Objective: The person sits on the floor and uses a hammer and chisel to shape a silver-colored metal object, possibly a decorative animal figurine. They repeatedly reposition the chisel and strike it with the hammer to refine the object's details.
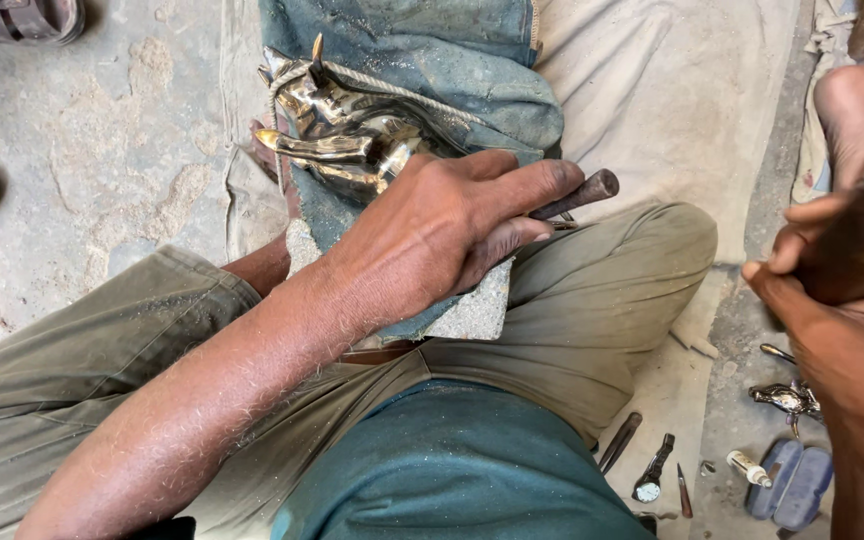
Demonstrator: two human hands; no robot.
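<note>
- One brass figure (347, 140), shiny and roped, lies on blue cloth (432, 70) over the person's lap, just above the left hand (442, 225).
- Left hand is closed round a dark tool handle (577, 195), knuckles touching the figure.
- Right hand (832, 300) is at the frame's edge, fingers curled; what it holds, I cannot tell.
- Risk, as I judge it: the tool could skid off the polished metal and scratch it or nick a leg, since the rope (392, 88) looks like the only restraint.
- Small tools (652, 470) and a blue case (792, 485) lie on the floor beside the right knee; no labels are readable.
</note>
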